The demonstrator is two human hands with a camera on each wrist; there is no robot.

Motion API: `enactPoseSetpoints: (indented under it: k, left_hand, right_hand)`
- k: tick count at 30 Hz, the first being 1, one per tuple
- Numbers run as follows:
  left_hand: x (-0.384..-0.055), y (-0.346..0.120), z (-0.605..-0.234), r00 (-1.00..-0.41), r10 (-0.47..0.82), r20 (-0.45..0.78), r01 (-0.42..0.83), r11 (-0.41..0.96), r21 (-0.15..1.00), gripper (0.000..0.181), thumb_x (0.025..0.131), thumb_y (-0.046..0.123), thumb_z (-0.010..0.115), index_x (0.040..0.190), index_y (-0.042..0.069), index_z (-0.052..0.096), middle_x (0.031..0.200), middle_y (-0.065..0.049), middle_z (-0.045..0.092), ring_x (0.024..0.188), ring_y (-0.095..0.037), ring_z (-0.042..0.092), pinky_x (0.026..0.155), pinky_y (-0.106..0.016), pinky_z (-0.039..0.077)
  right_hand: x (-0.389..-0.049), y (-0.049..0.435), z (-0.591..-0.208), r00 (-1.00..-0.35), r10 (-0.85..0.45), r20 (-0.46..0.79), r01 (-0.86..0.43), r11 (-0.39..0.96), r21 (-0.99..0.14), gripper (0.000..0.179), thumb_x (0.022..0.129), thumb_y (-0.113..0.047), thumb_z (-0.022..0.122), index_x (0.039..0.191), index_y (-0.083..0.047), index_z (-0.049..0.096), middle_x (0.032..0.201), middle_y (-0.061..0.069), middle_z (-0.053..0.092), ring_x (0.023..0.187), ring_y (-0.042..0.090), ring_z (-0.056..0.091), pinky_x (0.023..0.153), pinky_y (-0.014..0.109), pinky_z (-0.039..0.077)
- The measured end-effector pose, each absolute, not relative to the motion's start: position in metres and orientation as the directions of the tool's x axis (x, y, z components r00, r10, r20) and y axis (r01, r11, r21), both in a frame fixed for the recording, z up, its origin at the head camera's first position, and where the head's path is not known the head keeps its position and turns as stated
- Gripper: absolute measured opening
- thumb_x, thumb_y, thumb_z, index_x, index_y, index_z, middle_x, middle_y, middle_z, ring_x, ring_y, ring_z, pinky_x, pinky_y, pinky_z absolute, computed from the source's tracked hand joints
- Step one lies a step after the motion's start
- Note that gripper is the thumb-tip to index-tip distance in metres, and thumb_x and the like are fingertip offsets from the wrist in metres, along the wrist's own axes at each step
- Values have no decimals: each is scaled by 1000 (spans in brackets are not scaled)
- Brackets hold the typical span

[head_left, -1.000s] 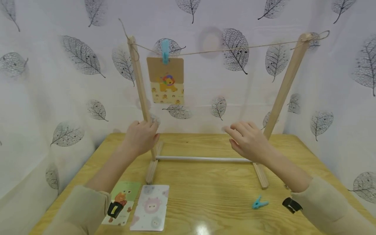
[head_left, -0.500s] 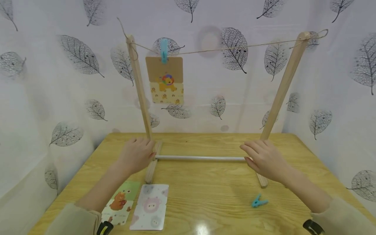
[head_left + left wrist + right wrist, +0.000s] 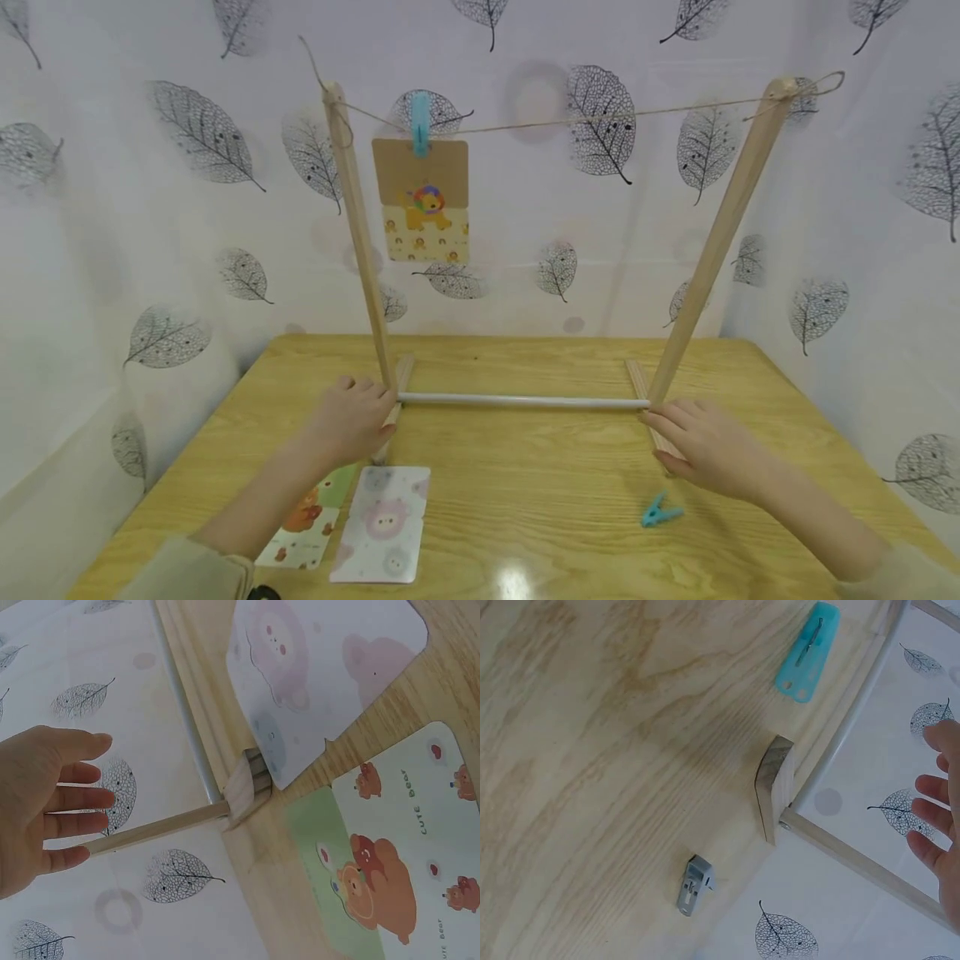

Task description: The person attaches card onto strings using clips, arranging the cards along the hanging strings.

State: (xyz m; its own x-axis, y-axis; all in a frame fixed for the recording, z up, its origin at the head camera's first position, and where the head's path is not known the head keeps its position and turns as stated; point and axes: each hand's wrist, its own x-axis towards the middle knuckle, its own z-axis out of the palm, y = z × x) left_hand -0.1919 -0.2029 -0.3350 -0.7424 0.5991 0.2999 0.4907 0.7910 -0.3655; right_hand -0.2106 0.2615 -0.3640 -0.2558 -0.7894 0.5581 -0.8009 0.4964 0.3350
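Note:
My left hand (image 3: 347,422) is beside the foot of the left wooden post (image 3: 360,250), its fingers extended and loosely bent in the left wrist view. Near the base of the right post (image 3: 708,258) is my right hand (image 3: 708,443), likewise holding nothing, fingers apart in the right wrist view. A string (image 3: 562,122) runs between the post tops. From it hangs a lion card (image 3: 427,204), held by a blue clothespin (image 3: 421,125). Below the left hand lie a bear card (image 3: 382,877), partly covered by the forearm in the head view, and a pink-and-white card (image 3: 384,525).
A white rod (image 3: 517,401) joins the two feet of the frame. Another blue clothespin (image 3: 660,510) lies on the wooden table (image 3: 540,483) at right. A grey clothespin (image 3: 696,885) shows in the right wrist view. A leaf-print curtain (image 3: 510,217) stands behind and at both sides.
Both hands have come down from about mid-post height to the frame's feet, the right one also moving outward. Cards, clothespins and frame have stayed in place.

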Motion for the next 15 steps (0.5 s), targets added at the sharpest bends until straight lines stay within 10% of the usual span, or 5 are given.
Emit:
enactPoseSetpoints:
  k: [7, 15]
  left_hand:
    - [-190, -200, -349, -779, 619, 102, 562, 761, -325, 49, 76, 37, 71, 111, 6, 59, 109, -11, 61, 106, -29, 54, 92, -48, 38]
    - [-184, -200, -372, -719, 688, 99, 623, 701, -347, 63, 68, 49, 74, 114, 9, 58, 107, -6, 60, 107, -27, 52, 95, -49, 37]
  right_hand:
    - [-202, 268, -380, -267, -842, 468, -849, 435, 299, 46, 95, -44, 40, 107, -5, 62, 102, 4, 61, 86, 20, 58, 67, 37, 49]
    - [-193, 267, -390, -337, -881, 333, -871, 426, 246, 53, 68, -38, 78, 108, -8, 62, 104, 1, 59, 96, 20, 53, 78, 41, 45]
